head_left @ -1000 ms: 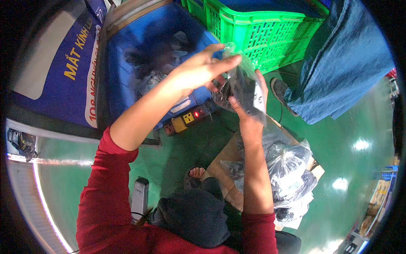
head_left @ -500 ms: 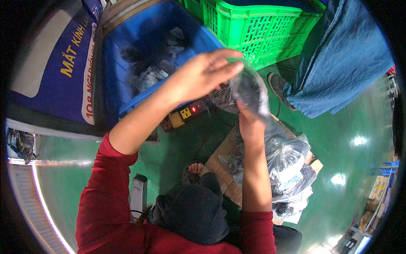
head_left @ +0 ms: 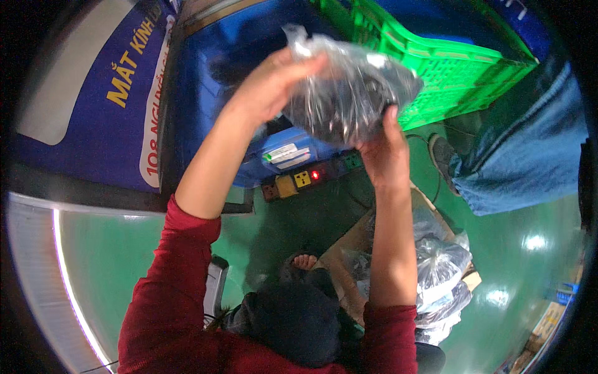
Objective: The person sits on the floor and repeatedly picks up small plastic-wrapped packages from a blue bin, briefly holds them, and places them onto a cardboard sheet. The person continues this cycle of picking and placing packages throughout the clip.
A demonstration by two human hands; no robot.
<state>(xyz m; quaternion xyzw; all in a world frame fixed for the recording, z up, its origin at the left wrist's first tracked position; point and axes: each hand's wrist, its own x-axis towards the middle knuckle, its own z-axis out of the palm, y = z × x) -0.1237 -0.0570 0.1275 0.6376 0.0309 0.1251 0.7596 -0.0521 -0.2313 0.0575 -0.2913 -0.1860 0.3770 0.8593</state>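
Observation:
Between my two hands hangs a clear plastic bag with dark contents that I cannot make out. My left hand grips its upper left side near the loose, crumpled end, the fingers partly behind the film. From below, my right hand holds the lower right of the bag, its thumb up along the side. Both hands are raised over the near edge of a blue bin, whose inside is partly hidden by my left arm and the bag.
A green slatted crate stands beyond the bin. A power strip with a red light lies before the bin. Several filled plastic bags rest on cardboard by my right arm. Another person's blue-clad leg is at the right.
The bag was blurred and tilted near my right hand; now it spreads between both hands, farther left and up. My left hand has moved left onto its upper side. The view has shifted slightly.

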